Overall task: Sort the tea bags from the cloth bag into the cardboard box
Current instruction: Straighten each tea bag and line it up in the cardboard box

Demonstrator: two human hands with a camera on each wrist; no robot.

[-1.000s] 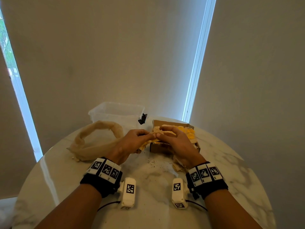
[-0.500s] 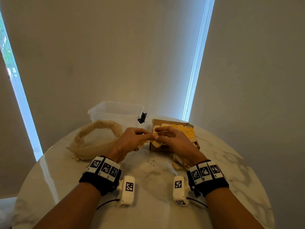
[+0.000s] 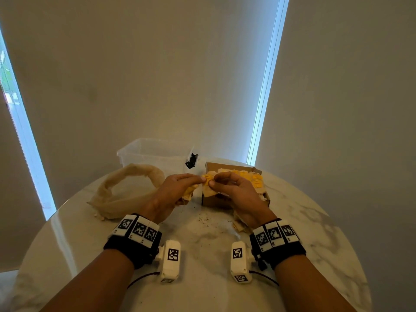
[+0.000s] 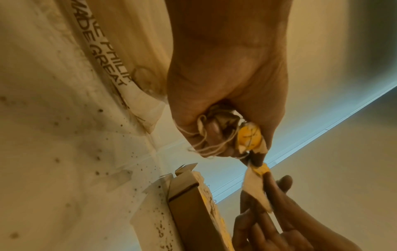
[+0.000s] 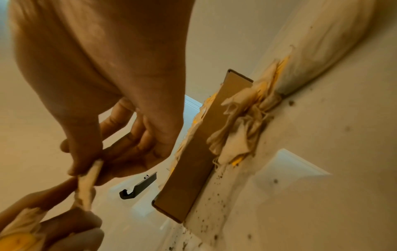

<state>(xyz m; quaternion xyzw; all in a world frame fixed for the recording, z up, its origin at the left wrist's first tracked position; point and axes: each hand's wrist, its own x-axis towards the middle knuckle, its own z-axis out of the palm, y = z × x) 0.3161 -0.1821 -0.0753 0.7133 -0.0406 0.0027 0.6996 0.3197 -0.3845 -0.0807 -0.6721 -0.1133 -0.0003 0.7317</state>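
My left hand [image 3: 201, 180] grips a bunch of tea bags [image 4: 249, 135] with tangled strings and yellow tags. My right hand [image 3: 212, 183] pinches one pale tea bag [image 4: 255, 186] between thumb and fingers, right at the left hand's fingertips. Both hands hover over the near left corner of the open cardboard box [image 3: 213, 202], which holds several tea bags with yellow tags [image 3: 254, 179]. The beige cloth bag [image 3: 126, 190] lies slumped on the table to the left. In the right wrist view the pinched tea bag [image 5: 90, 173] runs down to the left hand [image 5: 64, 220].
A clear plastic tub [image 3: 155, 152] stands behind the cloth bag, with a black clip [image 3: 191, 161] beside it. A few loose tea bags [image 3: 238, 224] lie by the box under my right wrist. Tea crumbs [image 3: 203, 219] dot the round marble table [image 3: 315, 233].
Both hands stay together at the box's near left corner. A yellow tag now shows between the fingertips, and the right hand has shifted slightly on the tea bag.
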